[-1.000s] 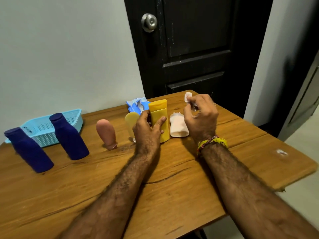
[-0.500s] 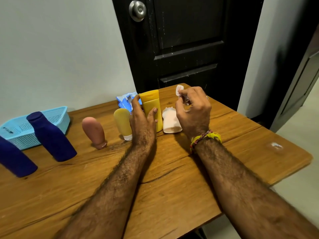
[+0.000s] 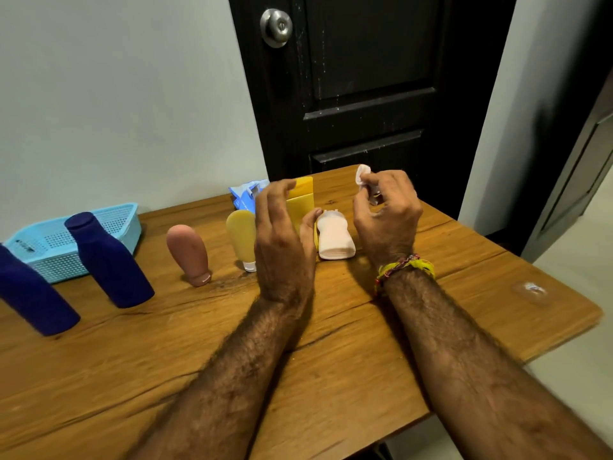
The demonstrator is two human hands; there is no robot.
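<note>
Yellow bottle (image 3: 300, 200) stands far-centre on the worktop (image 3: 331, 360). The left grip (image 3: 282, 234), clasped round it a moment ago, has let go, its fingers spread. The right grip (image 3: 388, 214) still pinches the white cap (image 3: 362, 171), probably bound for the white bottle (image 3: 335, 240).

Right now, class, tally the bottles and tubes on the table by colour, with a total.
Dark blue bottles: 2
Pink tube: 1
Pale yellow tube: 1
Yellow bottle: 1
White bottle: 1
Total: 6
</note>
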